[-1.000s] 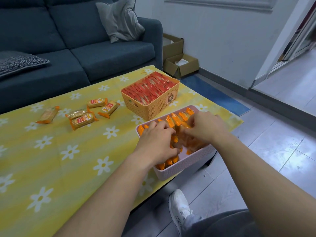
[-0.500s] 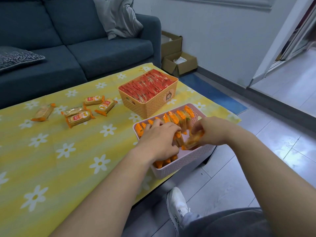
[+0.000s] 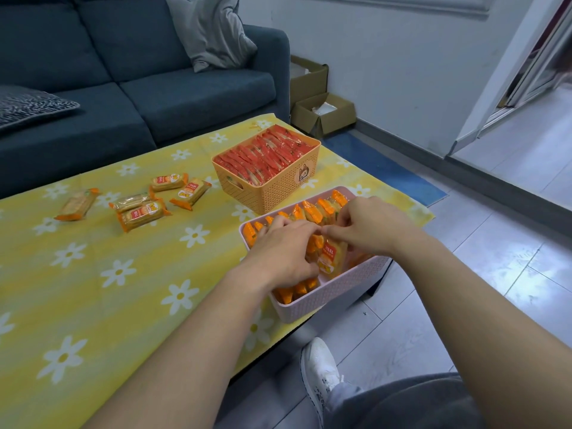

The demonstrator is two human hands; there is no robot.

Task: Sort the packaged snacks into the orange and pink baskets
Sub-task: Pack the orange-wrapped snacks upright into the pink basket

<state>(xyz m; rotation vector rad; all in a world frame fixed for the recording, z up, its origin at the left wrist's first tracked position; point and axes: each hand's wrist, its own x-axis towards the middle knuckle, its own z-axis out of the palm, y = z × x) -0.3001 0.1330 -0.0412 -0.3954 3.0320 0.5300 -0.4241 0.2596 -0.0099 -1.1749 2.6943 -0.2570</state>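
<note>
The pink basket [image 3: 325, 300] stands at the table's near right corner, with orange snack packets [image 3: 312, 209] standing in rows inside. Both hands are in it. My left hand [image 3: 283, 253] lies over the left rows, fingers stretched across their tops. My right hand [image 3: 370, 226] pinches the top of one orange packet [image 3: 332, 258], which stands upright between the hands. Behind it, the orange basket [image 3: 278, 196] is full of red packets [image 3: 266, 154]. Several loose orange packets [image 3: 144, 213] lie on the cloth to the left.
A yellow flowered cloth [image 3: 108, 274] covers the low table. A dark blue sofa [image 3: 139, 97] runs along its far side. Cardboard boxes [image 3: 323, 114] sit by the wall. My white shoe [image 3: 320, 370] is on the tiled floor below the table edge.
My right hand has brought the packet from the basket's right side towards the middle and stood it upright. My left hand stays on the left rows.
</note>
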